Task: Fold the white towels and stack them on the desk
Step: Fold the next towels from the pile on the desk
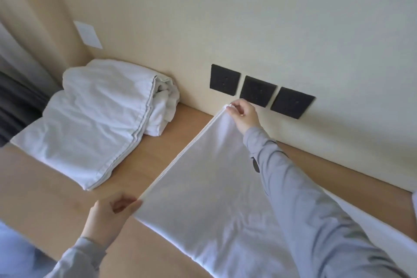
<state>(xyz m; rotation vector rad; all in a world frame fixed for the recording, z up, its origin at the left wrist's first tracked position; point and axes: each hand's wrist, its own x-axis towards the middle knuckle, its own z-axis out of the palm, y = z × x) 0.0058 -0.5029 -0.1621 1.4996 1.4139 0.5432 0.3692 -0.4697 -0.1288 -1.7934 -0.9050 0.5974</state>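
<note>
Head view: the white towel [214,192] lies spread on the tabletop [52,198], its left edge stretched taut. The right hand [244,115] pinches the far corner, the left hand [110,212] the near one. Best carry both corners across together — evenly, so they land square.

right arm [316,210]: stretched out from near right to far centre, nearly straight.
right hand [244,116]: held far out; the far corner of the white towel [209,187] is pinched in curled fingers [233,109].
left arm [76,259]: bent, kept near at the left.
left hand [112,212]: the towel's near corner is gripped between thumb and fingers.
</note>
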